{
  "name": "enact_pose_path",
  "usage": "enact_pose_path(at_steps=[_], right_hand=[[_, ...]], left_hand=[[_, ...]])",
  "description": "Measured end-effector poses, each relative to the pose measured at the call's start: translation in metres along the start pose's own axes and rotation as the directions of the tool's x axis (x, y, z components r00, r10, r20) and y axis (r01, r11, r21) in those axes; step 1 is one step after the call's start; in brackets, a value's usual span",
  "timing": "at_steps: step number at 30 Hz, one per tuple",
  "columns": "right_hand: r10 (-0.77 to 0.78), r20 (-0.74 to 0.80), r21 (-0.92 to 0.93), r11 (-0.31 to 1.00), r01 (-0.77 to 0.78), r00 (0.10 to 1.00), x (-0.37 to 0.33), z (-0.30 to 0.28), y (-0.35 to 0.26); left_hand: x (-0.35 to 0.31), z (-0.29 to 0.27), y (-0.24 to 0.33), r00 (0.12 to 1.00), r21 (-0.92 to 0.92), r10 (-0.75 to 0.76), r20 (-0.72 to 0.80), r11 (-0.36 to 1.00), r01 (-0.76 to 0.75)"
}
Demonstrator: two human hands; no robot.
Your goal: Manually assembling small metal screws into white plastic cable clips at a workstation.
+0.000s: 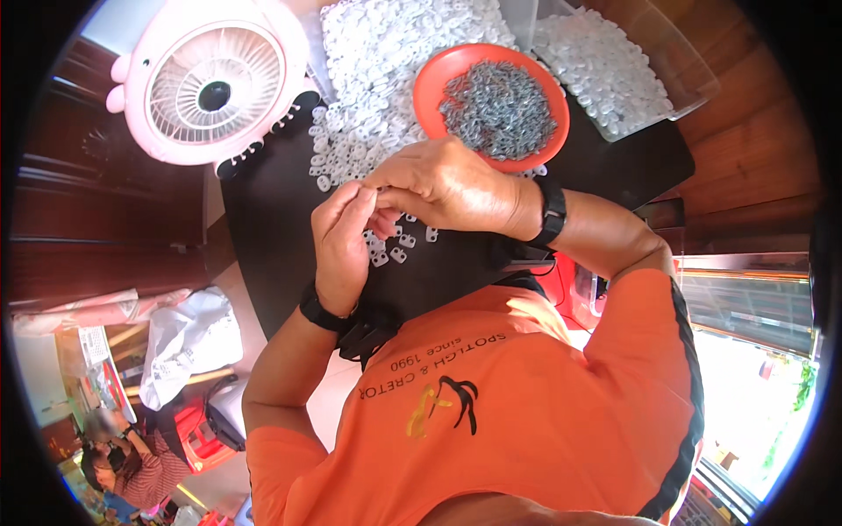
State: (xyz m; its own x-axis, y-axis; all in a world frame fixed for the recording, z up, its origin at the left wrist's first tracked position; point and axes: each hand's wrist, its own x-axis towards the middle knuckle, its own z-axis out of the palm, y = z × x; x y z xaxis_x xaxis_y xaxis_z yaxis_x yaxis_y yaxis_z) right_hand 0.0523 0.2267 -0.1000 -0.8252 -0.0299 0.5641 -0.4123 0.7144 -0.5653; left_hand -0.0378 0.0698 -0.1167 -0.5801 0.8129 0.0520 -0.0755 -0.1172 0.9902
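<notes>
Pinching together over small white clips (pixel 399 245) — left hand (pixel 340 245), right hand (pixel 447 184) (pinched piece hidden) — red bowl (pixel 430 79) behind.

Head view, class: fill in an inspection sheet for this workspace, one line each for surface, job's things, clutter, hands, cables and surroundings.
Surface: black table top.
Job's things: heap of white plastic pieces; red bowl of grey metal clips; clear tray holding more white pieces.
Clutter: loose white pieces under the hands.
Hands: left hand and right hand meet fingertip to fingertip; anything pinched is hidden.
Cables: nothing seen.
Surroundings: pink fan, wooden cabinet, white bag.
</notes>
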Motion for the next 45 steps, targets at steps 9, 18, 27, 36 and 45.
enact_pose_path(at_steps=[9,18,27,36,45], right_hand=[[-0.293,-0.709,-0.619,0.693,-0.368,0.641,0.018,-0.121,0.036],[-0.291,-0.453,-0.785,0.577,-0.223,0.843,0.021,-0.122,0.019],[0.029,0.506,-0.122,0.992,0.038,0.862,0.01,-0.049,0.01],[0.04,0.55,-0.274,0.952,0.135,0.834,0.002,-0.03,0.007],[-0.069,0.458,-0.232,0.953,0.194,0.886,0.001,-0.015,0.016]], left_hand=[[0.008,-0.007,0.002,0.992,0.131,0.112,-0.054,0.986,-0.104],[0.017,-0.012,-0.001,0.996,0.105,0.065,-0.055,0.993,-0.059],[0.022,-0.021,-0.004,0.995,0.109,0.044,-0.09,0.994,-0.034],[0.023,-0.022,-0.004,0.996,0.115,0.036,-0.083,0.993,-0.026],[0.022,-0.022,-0.002,0.996,0.085,0.037,-0.079,0.996,-0.03]])
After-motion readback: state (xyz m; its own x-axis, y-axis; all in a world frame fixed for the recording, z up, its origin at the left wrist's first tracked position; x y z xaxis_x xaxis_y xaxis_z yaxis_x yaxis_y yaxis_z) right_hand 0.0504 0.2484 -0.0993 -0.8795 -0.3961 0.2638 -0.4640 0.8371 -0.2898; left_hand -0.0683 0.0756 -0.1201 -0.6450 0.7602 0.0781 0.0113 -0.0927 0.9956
